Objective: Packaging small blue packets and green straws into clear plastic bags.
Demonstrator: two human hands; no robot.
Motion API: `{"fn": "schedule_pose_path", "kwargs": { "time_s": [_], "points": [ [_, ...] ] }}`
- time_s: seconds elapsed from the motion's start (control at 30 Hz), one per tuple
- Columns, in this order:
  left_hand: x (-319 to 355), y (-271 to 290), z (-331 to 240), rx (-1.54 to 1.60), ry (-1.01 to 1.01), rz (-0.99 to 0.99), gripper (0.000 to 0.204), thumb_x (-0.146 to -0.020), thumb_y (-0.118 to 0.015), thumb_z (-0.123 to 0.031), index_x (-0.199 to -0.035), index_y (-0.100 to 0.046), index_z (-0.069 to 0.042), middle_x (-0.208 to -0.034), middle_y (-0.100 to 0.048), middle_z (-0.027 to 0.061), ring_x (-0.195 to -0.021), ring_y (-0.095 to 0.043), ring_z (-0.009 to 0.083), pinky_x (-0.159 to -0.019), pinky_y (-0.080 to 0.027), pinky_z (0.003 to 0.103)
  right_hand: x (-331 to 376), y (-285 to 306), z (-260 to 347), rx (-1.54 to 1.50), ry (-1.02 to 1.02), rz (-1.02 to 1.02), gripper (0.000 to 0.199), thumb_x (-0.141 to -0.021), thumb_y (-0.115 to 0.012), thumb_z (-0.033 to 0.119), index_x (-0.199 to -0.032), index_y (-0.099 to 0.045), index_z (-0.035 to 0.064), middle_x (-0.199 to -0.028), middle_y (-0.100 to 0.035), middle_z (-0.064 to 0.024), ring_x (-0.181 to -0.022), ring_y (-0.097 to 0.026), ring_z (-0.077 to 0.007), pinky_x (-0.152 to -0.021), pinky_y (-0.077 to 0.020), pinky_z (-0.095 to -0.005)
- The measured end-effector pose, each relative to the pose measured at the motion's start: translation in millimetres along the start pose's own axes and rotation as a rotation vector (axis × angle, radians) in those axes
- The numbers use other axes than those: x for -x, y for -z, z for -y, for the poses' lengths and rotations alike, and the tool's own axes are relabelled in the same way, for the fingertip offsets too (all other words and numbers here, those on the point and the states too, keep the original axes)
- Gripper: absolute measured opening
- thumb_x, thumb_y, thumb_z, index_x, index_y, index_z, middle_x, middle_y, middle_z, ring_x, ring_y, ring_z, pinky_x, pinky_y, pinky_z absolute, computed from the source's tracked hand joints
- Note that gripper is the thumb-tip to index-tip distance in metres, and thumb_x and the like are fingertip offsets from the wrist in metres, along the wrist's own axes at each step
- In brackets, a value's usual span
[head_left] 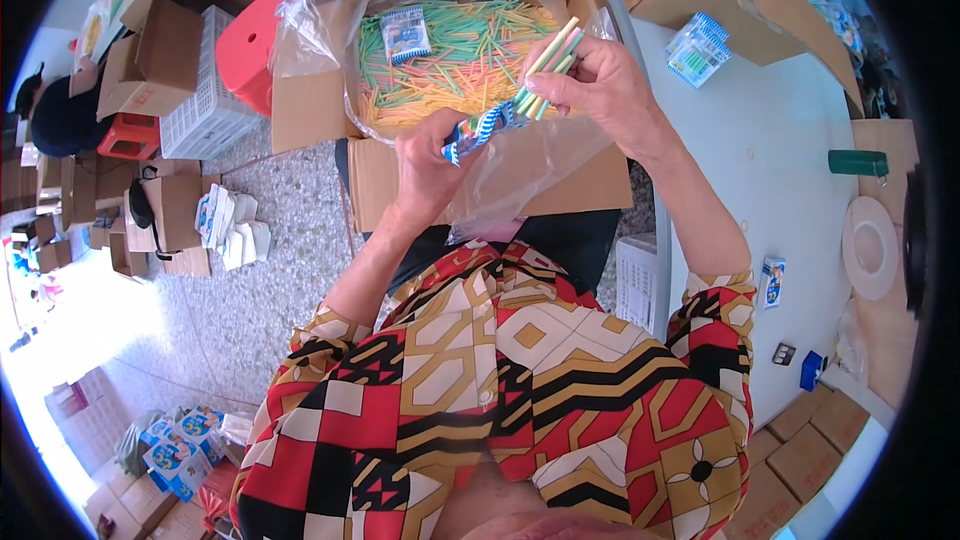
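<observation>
Left hand (428,155): closed on a crinkled, blue-and-white striped plastic packet (480,133); the packet is gripped at its left end and is held aslant, its other end turned toward the right hand (605,90).
Right hand: clamped on a loose bundle of thin pastel sticks (553,50) in pale yellow, pink and green; the bundle is pinched between thumb and fingers; its lower ends are brought to the packet's right end; how far they are inserted cannot be told.
Stick carton: a brown cardboard box (308,112), lined with a clear plastic sheet (318,30), is placed before the person; it is filled with a broad layer of green, pink and yellow sticks (480,50); a small blue-edged filled packet (405,35) is laid on top, toward the left; the held packet and bundle are kept above the carton's near side.
White table (740,180): set at the right; a small pile of blue-edged filled packets (698,48) is rested near its far end; a dark green oblong case (857,164) is seen by its right edge; a slim blue-and-white packet (772,282) is laid nearer.
Left side: a red plastic stool (250,50) is stood beside a white lattice crate (208,90); both are set on speckled grey flooring (290,210).
</observation>
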State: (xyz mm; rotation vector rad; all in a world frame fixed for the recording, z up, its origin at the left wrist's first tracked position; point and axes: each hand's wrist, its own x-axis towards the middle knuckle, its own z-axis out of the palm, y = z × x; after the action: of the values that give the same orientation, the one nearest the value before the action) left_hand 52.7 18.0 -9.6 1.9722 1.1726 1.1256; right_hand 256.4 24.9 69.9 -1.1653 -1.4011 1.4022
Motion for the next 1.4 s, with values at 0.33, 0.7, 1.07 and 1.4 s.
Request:
{"fn": "schedule_pose_path", "kwargs": {
  "time_s": [0.33,0.7,1.07,1.4],
  "points": [
    [-3.8,-3.6,-7.0,-0.032,-0.043,-0.047,0.017,-0.064,-0.071,-0.005,-0.076,-0.059,-0.002,-0.063,-0.056,0.0123,-0.056,-0.057,0.0263,-0.051,-0.043,0.032,4.0,-3.4,-0.2,0.063,0.058,-0.120,0.014,-0.080,-0.065,0.011,-0.092,-0.062,0.0036,-0.075,-0.059,0.0008,-0.062,-0.051,-0.0021,-0.055,-0.0411,-0.0165],
    [1.1,-10.0,-9.1,-0.065,-0.041,-0.113,0.015,-0.067,-0.071,-0.005,-0.072,-0.057,-0.002,-0.058,-0.053,0.0103,-0.049,-0.052,0.0225,-0.048,-0.040,0.031,4.3,-14.0,-17.9,-0.161,0.047,-0.264,0.018,-0.080,-0.066,0.012,-0.095,-0.061,0.0029,-0.078,-0.061,-0.0013,-0.066,-0.053,-0.0050,-0.056,-0.0414,-0.0193],
    [-0.9,-11.5,-3.3,-0.108,-0.214,-0.135,0.016,-0.065,-0.069,-0.001,-0.074,-0.056,-0.003,-0.064,-0.054,0.0106,-0.055,-0.055,0.0261,-0.050,-0.042,0.033,9.4,-10.2,-18.3,-0.202,0.028,-0.268,0.020,-0.078,-0.067,0.012,-0.094,-0.061,0.0020,-0.077,-0.060,-0.0015,-0.065,-0.052,-0.0056,-0.055,-0.0407,-0.0202],
    [-0.5,-12.3,-0.7,-0.178,-0.273,-0.110,0.017,-0.064,-0.067,-0.002,-0.078,-0.059,-0.004,-0.067,-0.056,0.0089,-0.057,-0.057,0.0244,-0.050,-0.043,0.033,13.9,-10.0,-27.3,-0.295,0.001,-0.304,0.019,-0.078,-0.068,0.014,-0.092,-0.061,0.0031,-0.076,-0.060,-0.0009,-0.064,-0.052,-0.0059,-0.054,-0.0403,-0.0203]
  ]
}}
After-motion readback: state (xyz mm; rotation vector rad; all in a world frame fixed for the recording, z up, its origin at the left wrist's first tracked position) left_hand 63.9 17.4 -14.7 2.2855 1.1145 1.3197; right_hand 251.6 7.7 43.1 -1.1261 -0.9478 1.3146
